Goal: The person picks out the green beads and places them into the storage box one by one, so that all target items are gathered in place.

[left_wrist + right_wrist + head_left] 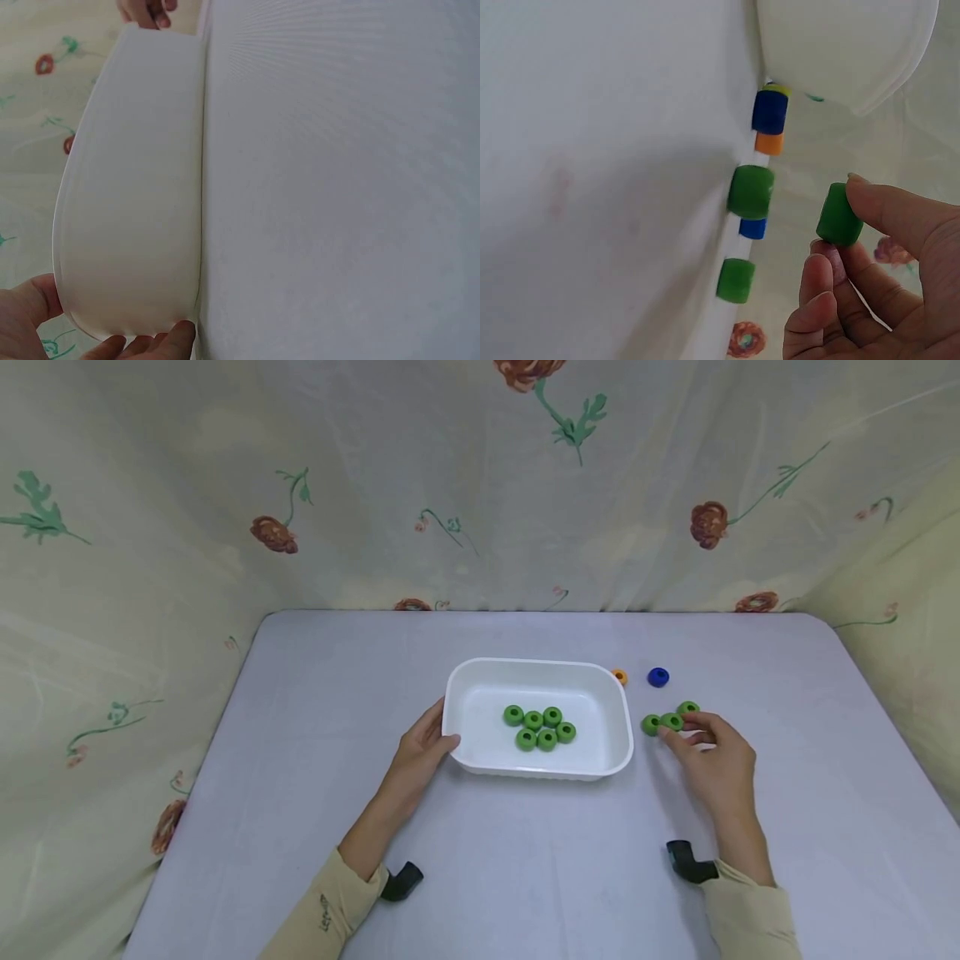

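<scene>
A white tray (540,772) sits on the table with several green beads (547,740) lying inside it. My left hand (420,752) grips the tray's left end, thumb at the rim and fingertips (180,337) against the outer wall. To the right of the tray, my right hand (716,764) pinches a green bead (840,215) between thumb and fingers, raised off the table. Two other green beads (751,192) stand on the table close to that hand, one (650,724) on its left and one (687,708) just behind.
Behind the right hand lies a blue bead (658,677). An orange bead (619,677) is partly hidden by the tray's right rim. The right wrist view also shows a second blue bead (753,228) and a yellowish one (778,88). A flowered curtain (480,485) hangs behind the table.
</scene>
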A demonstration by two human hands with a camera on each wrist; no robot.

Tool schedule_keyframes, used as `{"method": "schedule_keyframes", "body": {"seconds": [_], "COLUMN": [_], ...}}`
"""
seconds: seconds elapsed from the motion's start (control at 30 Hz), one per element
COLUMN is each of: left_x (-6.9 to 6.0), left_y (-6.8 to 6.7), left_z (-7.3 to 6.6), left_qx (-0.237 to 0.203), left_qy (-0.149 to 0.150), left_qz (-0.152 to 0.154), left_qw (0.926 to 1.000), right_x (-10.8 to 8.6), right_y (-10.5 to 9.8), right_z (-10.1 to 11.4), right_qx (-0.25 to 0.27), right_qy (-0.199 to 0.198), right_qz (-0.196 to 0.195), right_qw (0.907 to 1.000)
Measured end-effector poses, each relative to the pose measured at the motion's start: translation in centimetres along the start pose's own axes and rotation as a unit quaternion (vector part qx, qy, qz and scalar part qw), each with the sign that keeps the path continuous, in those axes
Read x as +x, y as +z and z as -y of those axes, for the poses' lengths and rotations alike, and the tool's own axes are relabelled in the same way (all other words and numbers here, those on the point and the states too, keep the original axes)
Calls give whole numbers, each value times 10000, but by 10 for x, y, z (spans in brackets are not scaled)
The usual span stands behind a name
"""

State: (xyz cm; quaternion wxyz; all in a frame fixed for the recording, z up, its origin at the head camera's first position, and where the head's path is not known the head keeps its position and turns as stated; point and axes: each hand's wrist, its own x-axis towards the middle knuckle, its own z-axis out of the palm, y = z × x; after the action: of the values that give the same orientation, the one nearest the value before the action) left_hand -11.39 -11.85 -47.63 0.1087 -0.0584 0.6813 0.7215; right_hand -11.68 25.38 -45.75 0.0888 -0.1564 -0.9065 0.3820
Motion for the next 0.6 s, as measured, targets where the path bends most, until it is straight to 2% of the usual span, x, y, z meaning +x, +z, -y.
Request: {"method": "schedule_keyframes", "body": {"seconds": [0.27,0.6], "left_x": [0,0], "left_y": [0,0], "left_z": [0,-1], "left_qx": [8,-7], "left_qy": [-35,-44], "left_qz": [-11,-33], "left_qw": [10000,10000], "right_x": [-7,-18], "right_y": [4,20], "right_z": [26,48], "right_qx": [-11,-56], "right_qy": [-625,-1328], "right_qz": [-70,199], "right_qw": [9980,9909]}}
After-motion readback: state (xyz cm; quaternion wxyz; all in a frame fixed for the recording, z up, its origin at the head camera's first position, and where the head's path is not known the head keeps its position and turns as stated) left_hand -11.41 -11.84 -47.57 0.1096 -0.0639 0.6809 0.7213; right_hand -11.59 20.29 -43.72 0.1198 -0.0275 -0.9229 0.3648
